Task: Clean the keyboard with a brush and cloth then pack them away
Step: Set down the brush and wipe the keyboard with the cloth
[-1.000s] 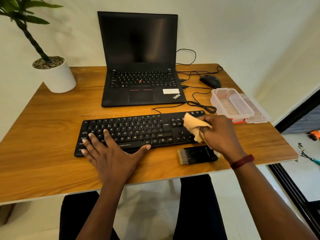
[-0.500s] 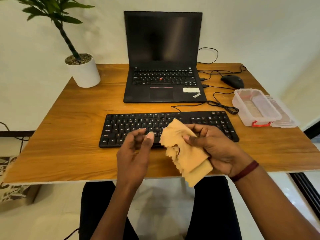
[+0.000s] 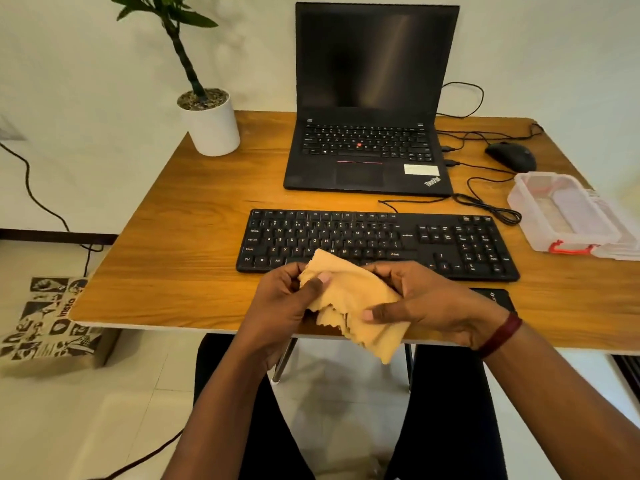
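Tan crinkle-edged cloth (image 3: 349, 299) sits gathered between left hand (image 3: 280, 306) and right hand (image 3: 433, 306), both pinching it over the wooden counter (image 3: 194, 237) before the black full-size keyboard (image 3: 377, 240), so wiping looks about done to me, while cloth and half-hidden black brush (image 3: 493, 297) await the clear plastic box (image 3: 561, 213)

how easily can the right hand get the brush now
Probably yes: the brush lies right by the right hand, nothing between them. But that hand grips the cloth together with the left hand, so it must let go first.
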